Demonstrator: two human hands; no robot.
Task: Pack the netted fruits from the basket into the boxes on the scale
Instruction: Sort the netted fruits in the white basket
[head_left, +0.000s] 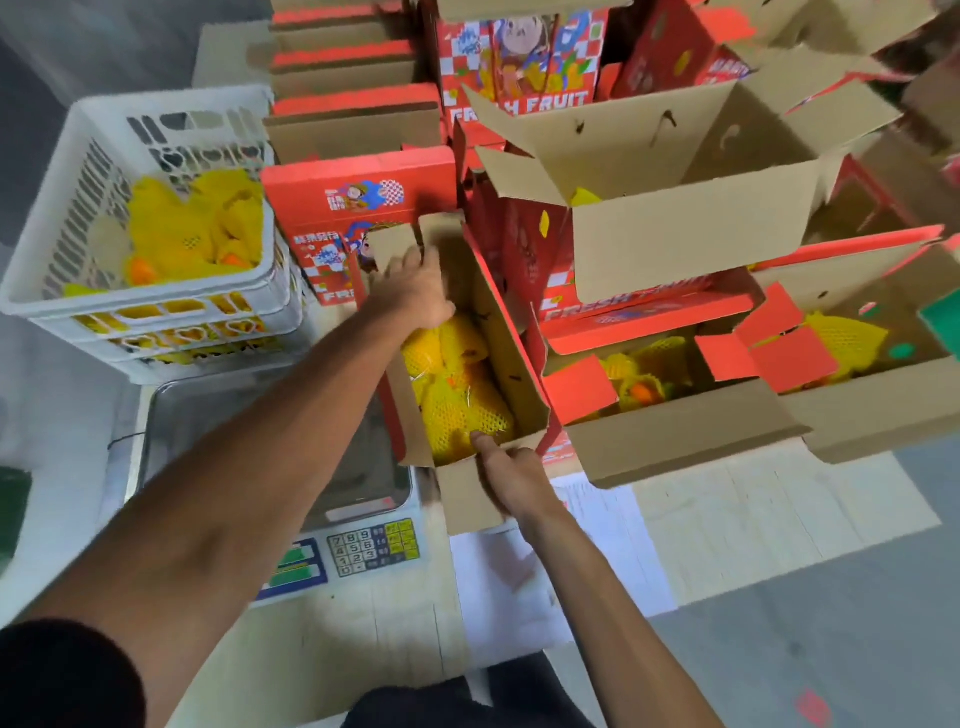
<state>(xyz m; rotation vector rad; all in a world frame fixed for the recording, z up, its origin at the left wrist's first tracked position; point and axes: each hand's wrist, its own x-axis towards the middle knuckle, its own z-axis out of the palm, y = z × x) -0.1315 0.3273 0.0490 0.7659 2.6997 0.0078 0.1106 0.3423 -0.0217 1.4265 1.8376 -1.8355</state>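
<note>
Hands grip the open box (519, 364) of netted fruits (457, 400) beside the scale (270, 447): left hand (415, 291) curled over its far flap, right hand (511, 475) pinching its near flap.

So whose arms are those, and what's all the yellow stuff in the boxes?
There is no machine here. The one picture comes from a camera on a person's head, looking down, so the arms are theirs. The left hand grips the far flap of an open cardboard box, and the right hand holds its near end, one of its fingers pointing inside. The yellow stuff is fruit wrapped in soft netting. More waits in the white basket on the left. The shiny metal tray with number buttons is a scale, and the box sits at its right edge. More red boxes stand behind.
</note>
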